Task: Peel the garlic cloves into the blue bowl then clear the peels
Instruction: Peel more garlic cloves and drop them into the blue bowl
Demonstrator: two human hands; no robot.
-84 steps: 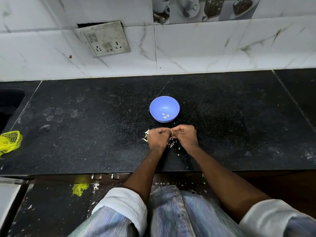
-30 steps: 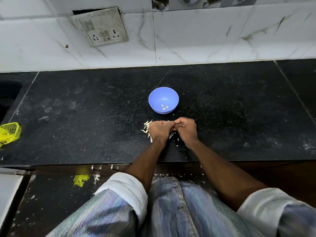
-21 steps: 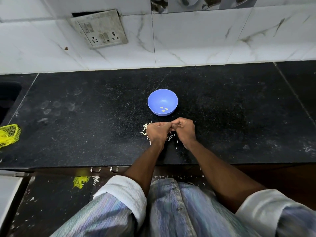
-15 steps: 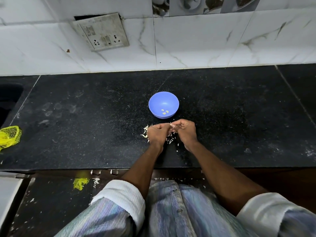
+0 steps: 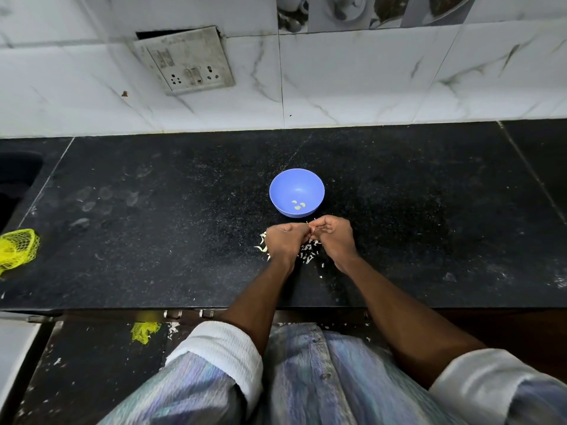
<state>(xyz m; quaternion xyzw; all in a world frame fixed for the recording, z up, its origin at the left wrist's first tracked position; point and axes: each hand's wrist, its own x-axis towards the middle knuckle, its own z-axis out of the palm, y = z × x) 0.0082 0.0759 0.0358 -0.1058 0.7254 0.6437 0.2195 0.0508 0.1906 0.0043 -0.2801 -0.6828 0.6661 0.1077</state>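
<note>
Left hand [image 5: 285, 242] and right hand [image 5: 333, 237] side by side on the black granite counter [image 5: 153, 240], just near of the blue bowl [image 5: 297, 183]. Fingers of both curled tight, fingertips meeting over a garlic clove [image 5: 310, 229], a small pale thing pinched between them and mostly hidden. Three peeled cloves [image 5: 298, 204] resting at the bottom of the bowl, pale yellow, close together. White garlic peels [image 5: 308, 251] scattered on the counter under and between the hands, more poking out at the left of the left hand. Both forearms bare, white cuffs rolled up near the elbows. Yellow mesh bag [image 5: 17, 250] at the far left edge of the counter, well apart from the bowl. Switch and socket plate [image 5: 184, 61] tilted on the white marble tiles beyond. Scrap of yellow mesh [image 5: 144, 331] and white flecks on the dark floor below the counter edge.
</note>
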